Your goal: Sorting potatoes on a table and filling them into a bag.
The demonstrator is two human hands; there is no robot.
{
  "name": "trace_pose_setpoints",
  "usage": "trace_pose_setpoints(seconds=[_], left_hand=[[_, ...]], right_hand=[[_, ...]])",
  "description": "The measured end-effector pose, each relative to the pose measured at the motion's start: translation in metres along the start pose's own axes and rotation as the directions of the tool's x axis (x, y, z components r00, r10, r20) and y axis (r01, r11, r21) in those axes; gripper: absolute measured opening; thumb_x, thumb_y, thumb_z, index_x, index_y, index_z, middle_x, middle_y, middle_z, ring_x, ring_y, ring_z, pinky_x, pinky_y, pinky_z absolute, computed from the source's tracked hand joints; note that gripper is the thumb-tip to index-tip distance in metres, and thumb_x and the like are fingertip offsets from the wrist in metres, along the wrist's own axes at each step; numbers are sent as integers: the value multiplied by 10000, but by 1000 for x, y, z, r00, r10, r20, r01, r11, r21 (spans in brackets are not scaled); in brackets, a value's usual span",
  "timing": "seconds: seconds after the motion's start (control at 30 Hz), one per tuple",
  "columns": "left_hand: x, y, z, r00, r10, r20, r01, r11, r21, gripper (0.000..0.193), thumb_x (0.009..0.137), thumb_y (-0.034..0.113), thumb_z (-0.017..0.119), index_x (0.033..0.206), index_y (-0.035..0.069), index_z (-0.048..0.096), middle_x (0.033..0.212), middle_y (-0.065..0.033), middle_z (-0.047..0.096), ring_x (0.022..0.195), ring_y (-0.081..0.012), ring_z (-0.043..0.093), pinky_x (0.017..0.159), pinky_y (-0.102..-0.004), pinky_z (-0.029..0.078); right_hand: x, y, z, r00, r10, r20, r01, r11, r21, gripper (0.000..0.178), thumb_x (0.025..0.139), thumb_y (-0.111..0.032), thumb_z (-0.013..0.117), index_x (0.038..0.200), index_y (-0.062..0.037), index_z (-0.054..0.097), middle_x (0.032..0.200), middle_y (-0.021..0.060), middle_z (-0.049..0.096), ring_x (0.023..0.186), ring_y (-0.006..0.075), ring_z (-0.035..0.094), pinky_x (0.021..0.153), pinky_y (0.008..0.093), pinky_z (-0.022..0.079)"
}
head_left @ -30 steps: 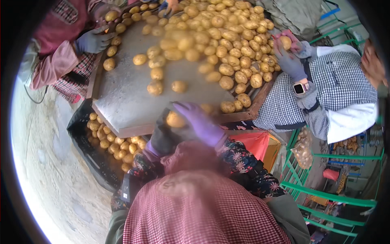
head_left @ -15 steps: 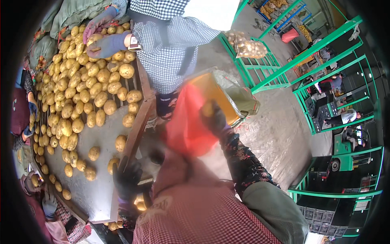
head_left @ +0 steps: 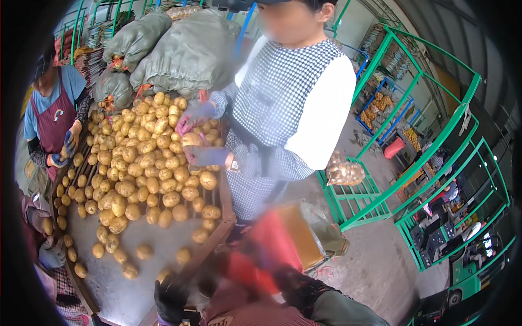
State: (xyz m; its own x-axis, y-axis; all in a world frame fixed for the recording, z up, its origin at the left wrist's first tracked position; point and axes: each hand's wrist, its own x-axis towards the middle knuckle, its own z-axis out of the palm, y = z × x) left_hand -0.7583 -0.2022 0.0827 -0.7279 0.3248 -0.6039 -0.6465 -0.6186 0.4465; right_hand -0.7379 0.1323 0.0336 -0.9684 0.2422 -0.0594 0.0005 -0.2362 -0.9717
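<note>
My left hand (head_left: 171,296), in a dark glove, is at the near edge of the sorting table (head_left: 109,293). Its fingers look partly extended and reach a potato (head_left: 163,274), which they partly cover. My right hand (head_left: 291,282), also dark-gloved, is low beside a red plastic bag (head_left: 274,242). Motion blur hides its fingers and whatever they may hold. Yellow-brown potatoes (head_left: 136,179) lie heaped over the far part of the table, with a few loose ones near me.
Across the table's right side a co-worker (head_left: 283,103) in a checked apron handles a potato; others work along the left. Full green sacks (head_left: 185,51) lie behind the heap. An orange-brown crate (head_left: 304,239) stands beside the red bag, and a green metal cart (head_left: 353,195) beyond.
The view has tilted up, bringing in the sacks and co-workers. My right hand, earlier raised with a potato above the red bag, is now lower beside it, and no potato shows there.
</note>
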Motion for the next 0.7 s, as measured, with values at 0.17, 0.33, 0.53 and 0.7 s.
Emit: trace_pose_setpoints(seconds=[0.17, 0.33, 0.53, 0.7], left_hand=[[-2, -5, -36, 991, 125, 41, -122, 989, -80, 493, 861, 517, 401, 1193, 159, 469, 1070, -93, 570, 911, -221, 560, 763, -366, 461], [-17, -4, -42, 957, 290, 18, -285, 948, -140, 509, 885, 475, 372, 1253, 126, 423, 1160, -135, 534, 987, -240, 547, 849, -371, 435], [-41, -1, -51, 939, 303, -161, -341, 877, -339, 468, 909, 411, 378, 1242, 87, 432, 1157, -158, 533, 1008, -262, 543, 873, -383, 432], [-51, -12, -51, 920, 312, -235, -385, 831, -402, 466, 903, 411, 396, 1246, 97, 424, 1128, -145, 548, 981, -249, 555, 827, -370, 460]], right_hand=[[27, -18, 116, 880, -24, 474, 405, 558, -724, 343, 838, -154, 502, 1158, -35, 478, 1079, 141, 550, 978, 289, 539, 849, 357, 424], [49, -4, 163, 790, -103, 605, 580, 446, -682, 366, 765, -106, 546, 1115, -17, 486, 1066, 188, 542, 962, 350, 519, 823, 404, 423], [50, 6, 189, 680, 97, 727, 621, 452, -641, 392, 729, -190, 598, 1067, -6, 525, 996, 184, 568, 910, 356, 536, 787, 413, 441], [113, 29, 234, 662, 33, 749, 683, 384, -621, 402, 750, -155, 570, 1118, -14, 493, 961, 165, 575, 902, 332, 544, 787, 407, 452]])
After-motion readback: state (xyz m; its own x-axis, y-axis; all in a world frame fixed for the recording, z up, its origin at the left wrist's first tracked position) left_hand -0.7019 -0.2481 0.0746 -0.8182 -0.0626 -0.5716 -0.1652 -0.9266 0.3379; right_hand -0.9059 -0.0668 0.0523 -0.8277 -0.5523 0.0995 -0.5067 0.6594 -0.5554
